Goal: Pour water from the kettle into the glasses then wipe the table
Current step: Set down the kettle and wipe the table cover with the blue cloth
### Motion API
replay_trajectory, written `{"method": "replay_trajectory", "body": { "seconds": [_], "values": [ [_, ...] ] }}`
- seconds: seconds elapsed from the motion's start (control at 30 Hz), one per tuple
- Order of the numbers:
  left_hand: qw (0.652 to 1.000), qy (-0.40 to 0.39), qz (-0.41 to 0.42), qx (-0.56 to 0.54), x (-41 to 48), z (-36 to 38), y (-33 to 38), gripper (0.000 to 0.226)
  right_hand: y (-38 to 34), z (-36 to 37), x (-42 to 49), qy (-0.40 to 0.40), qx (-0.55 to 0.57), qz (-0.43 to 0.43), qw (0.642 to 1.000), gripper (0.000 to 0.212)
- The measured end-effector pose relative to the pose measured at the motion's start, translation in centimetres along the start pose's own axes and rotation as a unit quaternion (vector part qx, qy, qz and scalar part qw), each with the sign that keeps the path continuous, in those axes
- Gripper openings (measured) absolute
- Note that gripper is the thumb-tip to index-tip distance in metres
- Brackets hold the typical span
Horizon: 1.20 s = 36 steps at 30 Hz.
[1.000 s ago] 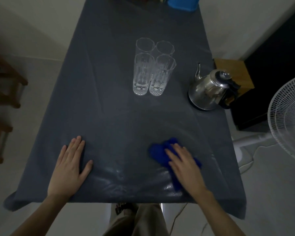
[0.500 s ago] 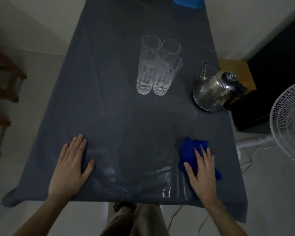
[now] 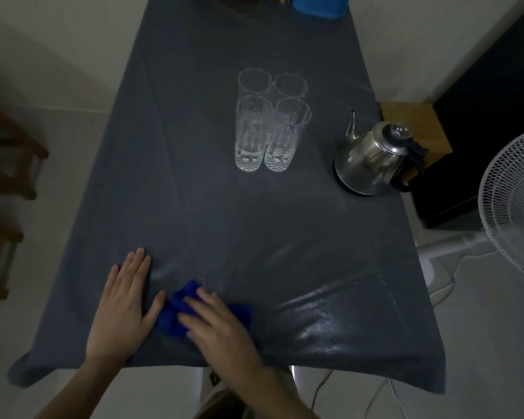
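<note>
Home: clothed table (image 3: 194, 192), fan (image 3: 515, 207)

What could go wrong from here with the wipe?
1. The tablecloth hangs loose over the near edge; the right hand pushing the cloth could drag it and shake the glasses.
2. A wet sheen lies right of the cloth; it may get missed.
3. The kettle sits near the right edge; a wide sweep might bump it.

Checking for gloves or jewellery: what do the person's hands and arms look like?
Both the left hand and right hand are bare: no gloves, and no rings or watch that I can see. Both forearms are uncovered, with no sleeve in view.
</note>
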<state>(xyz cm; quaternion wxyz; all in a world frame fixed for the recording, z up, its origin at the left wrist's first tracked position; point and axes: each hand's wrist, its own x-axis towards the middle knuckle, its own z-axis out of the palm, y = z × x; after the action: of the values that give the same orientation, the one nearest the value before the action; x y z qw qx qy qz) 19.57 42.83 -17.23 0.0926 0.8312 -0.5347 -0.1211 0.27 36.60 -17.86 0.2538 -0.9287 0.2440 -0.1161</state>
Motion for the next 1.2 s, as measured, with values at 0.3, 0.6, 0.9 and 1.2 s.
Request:
{"method": "replay_trajectory", "body": {
  "seconds": [0.3, 0.6, 0.9, 1.2],
  "values": [
    [1.0, 0.005, 0.001, 0.0, -0.1, -0.2, 0.1, 0.071, 3.6, -2.1, -2.9, 0.002, -0.054, -0.042, 0.998, 0.036],
    [1.0, 0.013, 0.001, -0.004, 0.0, 0.0, 0.2, 0.071, 16.9, -13.9, -10.9, 0.125, -0.144, 0.233, 0.954, 0.036],
    [1.0, 0.004, -0.002, -0.003, 0.0, 0.0, 0.3, 0.072, 15.2, -11.8, -7.2, 0.231, 0.039, 0.365, 0.901, 0.032],
    [1.0, -0.006, -0.01, -0.003, 0.1, -0.4, 0.5, 0.073, 1.9, -3.0, 0.5, 0.057, -0.021, 0.099, 0.993, 0.045]
  ]
}}
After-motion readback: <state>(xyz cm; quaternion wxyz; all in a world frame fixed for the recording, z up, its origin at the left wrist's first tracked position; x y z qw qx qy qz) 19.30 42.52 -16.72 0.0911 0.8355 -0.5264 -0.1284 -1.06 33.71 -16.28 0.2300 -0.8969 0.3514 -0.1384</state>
